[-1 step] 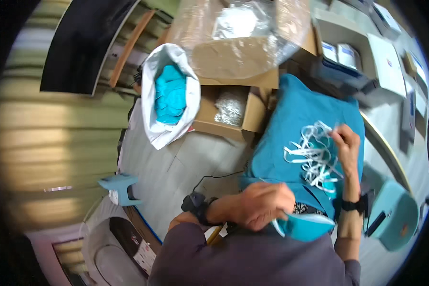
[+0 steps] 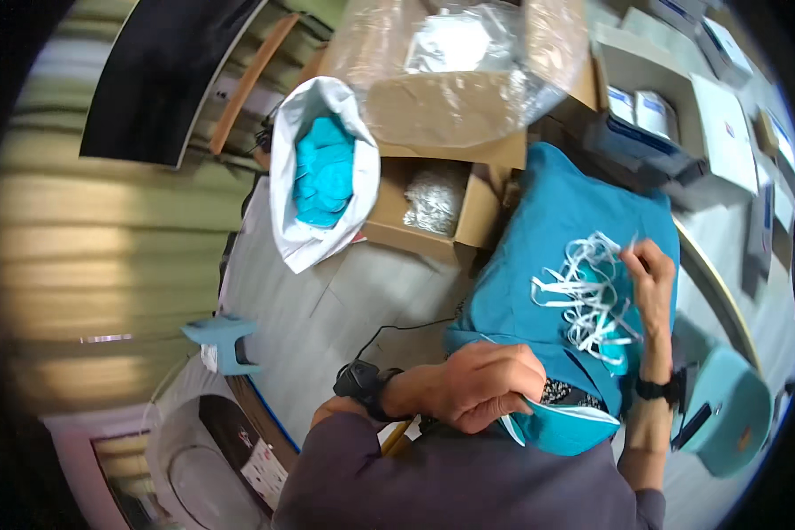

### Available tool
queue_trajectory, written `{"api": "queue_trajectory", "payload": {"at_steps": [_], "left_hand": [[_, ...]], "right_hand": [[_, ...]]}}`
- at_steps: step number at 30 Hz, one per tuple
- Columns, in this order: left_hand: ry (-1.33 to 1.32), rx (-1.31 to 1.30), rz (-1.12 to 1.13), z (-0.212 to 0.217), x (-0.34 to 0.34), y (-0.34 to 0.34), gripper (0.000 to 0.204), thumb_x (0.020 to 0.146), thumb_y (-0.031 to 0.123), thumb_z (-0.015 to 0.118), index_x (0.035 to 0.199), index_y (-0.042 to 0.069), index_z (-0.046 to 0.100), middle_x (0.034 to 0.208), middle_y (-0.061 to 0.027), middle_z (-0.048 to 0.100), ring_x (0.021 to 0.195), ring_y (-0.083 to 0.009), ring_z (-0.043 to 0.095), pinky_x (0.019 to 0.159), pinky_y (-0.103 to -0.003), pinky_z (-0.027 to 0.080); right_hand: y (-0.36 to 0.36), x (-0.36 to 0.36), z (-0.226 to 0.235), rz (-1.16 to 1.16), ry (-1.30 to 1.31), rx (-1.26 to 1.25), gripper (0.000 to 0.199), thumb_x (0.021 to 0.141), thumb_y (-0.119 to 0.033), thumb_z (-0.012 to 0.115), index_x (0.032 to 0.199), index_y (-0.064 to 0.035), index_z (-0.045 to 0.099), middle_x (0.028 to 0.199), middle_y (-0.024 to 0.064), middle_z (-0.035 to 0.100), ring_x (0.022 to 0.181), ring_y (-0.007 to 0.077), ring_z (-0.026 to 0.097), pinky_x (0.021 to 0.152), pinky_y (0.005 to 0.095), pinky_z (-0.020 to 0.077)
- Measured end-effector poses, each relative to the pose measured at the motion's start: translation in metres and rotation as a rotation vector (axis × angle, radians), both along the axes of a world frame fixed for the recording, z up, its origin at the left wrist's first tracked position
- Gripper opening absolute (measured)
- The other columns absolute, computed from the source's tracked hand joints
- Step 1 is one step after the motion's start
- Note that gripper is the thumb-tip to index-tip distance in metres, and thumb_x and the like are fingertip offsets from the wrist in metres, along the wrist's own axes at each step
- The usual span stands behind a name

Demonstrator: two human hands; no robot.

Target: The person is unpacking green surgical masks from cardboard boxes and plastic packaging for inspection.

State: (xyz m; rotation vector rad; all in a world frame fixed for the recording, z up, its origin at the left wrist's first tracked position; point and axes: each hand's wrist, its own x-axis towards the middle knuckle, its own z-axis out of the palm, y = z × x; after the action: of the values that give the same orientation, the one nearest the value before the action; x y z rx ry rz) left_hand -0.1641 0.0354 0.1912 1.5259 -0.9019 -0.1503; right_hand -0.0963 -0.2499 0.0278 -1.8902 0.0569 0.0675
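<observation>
My left hand (image 2: 495,380) is closed on one end of a teal face mask (image 2: 565,428) with white edging, which hangs in front of my body. A white loop shows beneath these fingers. Over the blue cloth (image 2: 574,194) on my lap lies a tangled heap of white elastic straps (image 2: 583,287), with teal mask fabric (image 2: 623,340) partly showing under it. At the heap's right side my right hand (image 2: 652,287) pinches a thin white strap, whose tip pokes out above the fingertips.
A white sack (image 2: 283,212) of teal masks stands at the far left, beside a cardboard box (image 2: 397,234) of shiny small pieces. Behind it is a plastic-lined carton (image 2: 442,106). An open box (image 2: 724,141) of packs stands far right. A teal stool (image 2: 724,397) is right.
My left hand, blurred before, is now sharp and pinches the mask's end. The mask has tilted and sunk a little. My right hand stays near the strap heap; the whole view shifts slightly.
</observation>
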Motion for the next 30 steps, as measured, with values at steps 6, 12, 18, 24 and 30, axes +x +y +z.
{"api": "queue_trajectory", "payload": {"at_steps": [6,12,18,24,30], "left_hand": [[0.751,-0.144,0.636,-0.05,0.02,0.012,0.014,0.095,0.004,0.052,0.108,0.0,0.055,0.086,0.0012,0.057,0.065,-0.004,0.046,0.058,-0.02,0.036],[1.064,-0.296,0.73,-0.104,0.03,0.016,0.018,0.092,0.02,0.051,0.086,0.004,0.059,0.071,0.0004,0.052,0.058,-0.0072,0.046,0.054,-0.022,0.036],[1.29,-0.649,0.848,-0.163,0.035,0.022,0.034,0.095,0.038,0.048,0.079,0.009,0.055,0.072,-0.0019,0.055,0.065,-0.0155,0.054,0.064,-0.028,0.045],[1.007,-0.23,0.628,-0.121,0.025,0.025,0.023,0.093,0.022,0.069,0.102,0.001,0.068,0.096,-0.0032,0.068,0.089,-0.008,0.06,0.076,-0.027,0.05],[0.962,-0.033,0.843,-0.138,0.047,0.105,0.013,0.087,0.018,0.076,0.088,0.008,0.068,0.069,0.0046,0.059,0.053,-0.0026,0.046,0.046,-0.02,0.037]], "right_hand": [[0.053,-0.006,0.067,0.296,-0.039,0.304,0.054,0.092,-0.038,0.064,0.134,-0.0054,0.056,0.107,0.0056,0.065,0.062,0.0054,0.048,0.053,0.0227,0.0402],[0.1,-0.035,0.087,0.476,-0.003,0.039,0.033,0.092,-0.024,0.06,0.114,0.0,0.066,0.088,0.0147,0.066,0.074,0.0237,0.062,0.067,0.0344,0.0482],[0.153,-0.046,0.093,0.537,-0.417,-0.197,0.035,0.085,-0.026,0.072,0.108,-0.0006,0.064,0.082,0.0172,0.063,0.075,0.0349,0.062,0.07,0.0421,0.051],[0.124,-0.019,0.057,0.227,0.07,0.157,0.011,0.092,-0.008,0.057,0.097,0.0012,0.061,0.073,0.0058,0.056,0.066,0.012,0.051,0.06,0.0273,0.0422],[0.131,-0.008,0.069,0.223,0.112,0.253,0.029,0.1,-0.018,0.057,0.121,0.0018,0.06,0.093,0.0051,0.065,0.08,0.0121,0.06,0.07,0.0265,0.0493]]}}
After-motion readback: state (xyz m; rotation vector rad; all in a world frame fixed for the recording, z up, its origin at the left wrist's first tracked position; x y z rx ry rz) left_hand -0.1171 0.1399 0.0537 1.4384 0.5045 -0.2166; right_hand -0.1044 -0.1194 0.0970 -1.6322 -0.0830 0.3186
